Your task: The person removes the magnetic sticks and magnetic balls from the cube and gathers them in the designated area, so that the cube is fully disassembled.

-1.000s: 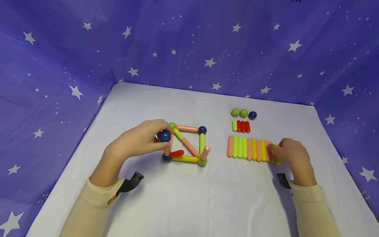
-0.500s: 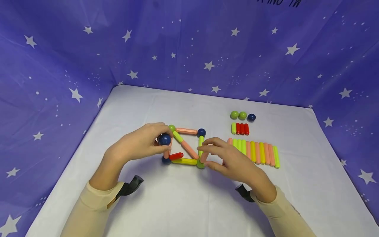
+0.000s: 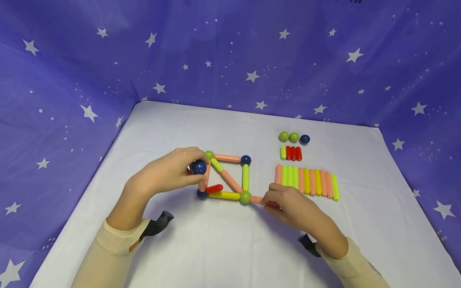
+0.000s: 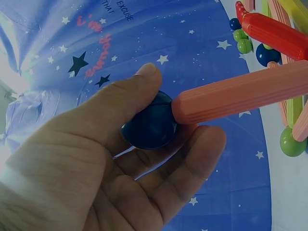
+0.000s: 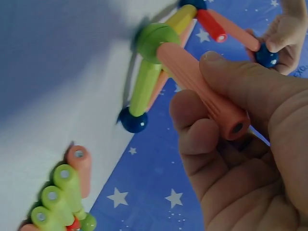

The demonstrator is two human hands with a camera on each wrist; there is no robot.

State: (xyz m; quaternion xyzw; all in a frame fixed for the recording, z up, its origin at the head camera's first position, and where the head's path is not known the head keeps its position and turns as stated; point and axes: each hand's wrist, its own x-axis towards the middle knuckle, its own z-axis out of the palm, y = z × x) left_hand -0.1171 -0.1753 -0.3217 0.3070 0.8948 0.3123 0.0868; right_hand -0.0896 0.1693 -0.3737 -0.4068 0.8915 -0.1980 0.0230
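Note:
My left hand (image 3: 167, 172) holds a dark blue ball (image 4: 151, 122) between thumb and fingers. That ball tops a salmon magnetic rod (image 4: 240, 94), which rises from another blue ball (image 3: 202, 195) at the frame's near left corner. A short red rod (image 3: 215, 189) also sticks out from this corner. My right hand (image 3: 293, 208) pinches a second salmon rod (image 5: 192, 82) between thumb and fingers. One end of it meets the green ball (image 3: 245, 197) at the near right corner, and it leans out rightward. Yellow (image 3: 225, 196), lime (image 3: 245, 177) and salmon rods form the frame's sides, with a diagonal across it.
Right of the frame lies a row of loose lime, yellow and salmon rods (image 3: 307, 181). Behind it are short red rods (image 3: 293, 153) beside a short lime one (image 3: 283, 153). Farther back sit two green balls (image 3: 289, 137) and a blue ball (image 3: 304, 139). Starry purple cloth (image 3: 230, 52) surrounds the white table.
My right hand moved left from the rod row to the salmon rod on the near right green ball. That rod, upright before, now tilts right in my fingers. My left hand stayed put.

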